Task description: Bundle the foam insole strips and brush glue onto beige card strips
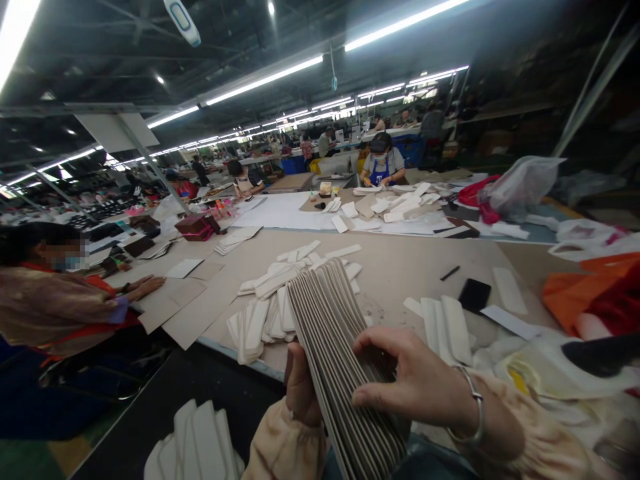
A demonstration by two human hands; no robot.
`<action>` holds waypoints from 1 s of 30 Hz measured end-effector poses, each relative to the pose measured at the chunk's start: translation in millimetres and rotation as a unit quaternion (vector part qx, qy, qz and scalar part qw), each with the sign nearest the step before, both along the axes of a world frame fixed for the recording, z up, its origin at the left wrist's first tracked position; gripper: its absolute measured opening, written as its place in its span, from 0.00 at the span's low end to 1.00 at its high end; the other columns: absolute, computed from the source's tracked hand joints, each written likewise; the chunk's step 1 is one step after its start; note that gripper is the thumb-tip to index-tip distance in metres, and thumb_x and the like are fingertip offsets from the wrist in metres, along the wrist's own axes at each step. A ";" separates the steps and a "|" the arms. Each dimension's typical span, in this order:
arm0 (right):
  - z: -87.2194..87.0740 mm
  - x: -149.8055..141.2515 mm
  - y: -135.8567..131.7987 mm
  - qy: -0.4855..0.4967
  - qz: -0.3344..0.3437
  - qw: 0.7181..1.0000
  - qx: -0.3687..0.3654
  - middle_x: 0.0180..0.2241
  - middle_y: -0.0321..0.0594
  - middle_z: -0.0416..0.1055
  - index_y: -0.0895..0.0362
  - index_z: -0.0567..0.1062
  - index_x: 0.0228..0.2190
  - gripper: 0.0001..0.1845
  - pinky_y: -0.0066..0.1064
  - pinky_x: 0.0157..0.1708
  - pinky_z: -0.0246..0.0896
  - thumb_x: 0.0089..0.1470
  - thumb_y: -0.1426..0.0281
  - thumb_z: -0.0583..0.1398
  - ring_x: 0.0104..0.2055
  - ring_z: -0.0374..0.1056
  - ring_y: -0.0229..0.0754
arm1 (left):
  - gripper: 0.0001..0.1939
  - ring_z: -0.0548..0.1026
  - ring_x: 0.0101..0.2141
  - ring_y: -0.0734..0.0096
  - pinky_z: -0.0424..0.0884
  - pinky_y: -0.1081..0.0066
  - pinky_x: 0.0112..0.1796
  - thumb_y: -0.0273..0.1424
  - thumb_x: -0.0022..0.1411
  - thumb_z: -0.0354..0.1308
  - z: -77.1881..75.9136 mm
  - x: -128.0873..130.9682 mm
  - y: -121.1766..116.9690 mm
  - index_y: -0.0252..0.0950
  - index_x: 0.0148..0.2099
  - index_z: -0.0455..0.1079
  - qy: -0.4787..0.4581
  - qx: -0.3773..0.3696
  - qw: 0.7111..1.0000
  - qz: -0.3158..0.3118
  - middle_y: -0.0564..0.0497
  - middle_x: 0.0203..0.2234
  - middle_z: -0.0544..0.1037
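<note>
A thick stack of thin beige insole-shaped pieces (330, 333) stands on edge in front of me. My left hand (301, 387) grips the stack from the left, thumb wrapped against its side. My right hand (413, 383), a metal bangle on its wrist, lies curled over the stack's right face with the fingers pressing on the sheets. Loose white and beige pieces (265, 313) lie fanned on the table just beyond the stack.
The long beige work table (400, 267) carries another small pile of white pieces (445, 320), a black phone (474, 293) and a pen (450, 273). Orange fabric (595, 293) lies at right. A co-worker (60, 293) sits at left; others work at far tables.
</note>
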State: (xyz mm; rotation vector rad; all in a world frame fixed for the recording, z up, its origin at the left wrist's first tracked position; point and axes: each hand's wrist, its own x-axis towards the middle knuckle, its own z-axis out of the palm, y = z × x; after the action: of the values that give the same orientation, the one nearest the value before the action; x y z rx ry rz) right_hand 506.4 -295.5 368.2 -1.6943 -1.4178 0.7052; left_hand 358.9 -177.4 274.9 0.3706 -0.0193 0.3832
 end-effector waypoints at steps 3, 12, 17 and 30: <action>1.1 -0.9 0.3 -0.013 -0.002 1.000 0.002 0.26 0.32 0.67 0.56 0.72 0.32 0.20 0.26 0.25 0.54 0.39 0.58 0.69 0.26 0.59 0.34 | 0.26 0.71 0.52 0.66 0.61 0.67 0.57 0.48 0.65 0.45 6.1 1.4 -0.8 0.35 0.52 0.72 -0.033 -0.001 0.999 -0.002 0.49 0.49 0.76; 2.6 -0.9 -0.1 -0.023 0.008 1.000 0.002 0.28 0.33 0.68 0.55 0.72 0.33 0.18 0.27 0.26 0.53 0.42 0.60 0.68 0.27 0.60 0.35 | 0.25 0.72 0.50 0.64 0.64 0.65 0.55 0.48 0.63 0.50 8.5 3.1 -2.7 0.36 0.51 0.73 -0.026 -0.005 1.000 0.013 0.50 0.49 0.77; 2.1 -0.1 0.9 -0.019 0.018 1.000 0.015 0.30 0.34 0.68 0.55 0.72 0.35 0.17 0.27 0.27 0.55 0.45 0.61 0.67 0.28 0.61 0.35 | 0.24 0.73 0.48 0.64 0.64 0.65 0.55 0.49 0.62 0.51 8.0 3.3 -3.3 0.37 0.50 0.73 -0.020 -0.019 0.999 0.025 0.50 0.47 0.78; -4.0 -3.2 -3.9 -0.044 0.076 0.993 0.076 0.32 0.36 0.67 0.50 0.74 0.41 0.18 0.27 0.32 0.58 0.51 0.79 0.55 0.33 0.64 0.36 | 0.34 0.66 0.56 0.54 0.54 0.53 0.59 0.57 0.59 0.46 -7.5 0.1 2.4 0.37 0.54 0.69 0.011 0.033 0.999 -0.003 0.44 0.48 0.76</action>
State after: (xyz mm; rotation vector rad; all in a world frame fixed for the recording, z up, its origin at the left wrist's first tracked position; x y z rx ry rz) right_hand 503.2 -299.3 364.2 -1.5270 -1.6324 0.5935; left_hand 359.1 -175.0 267.4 0.4403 -0.0110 0.3729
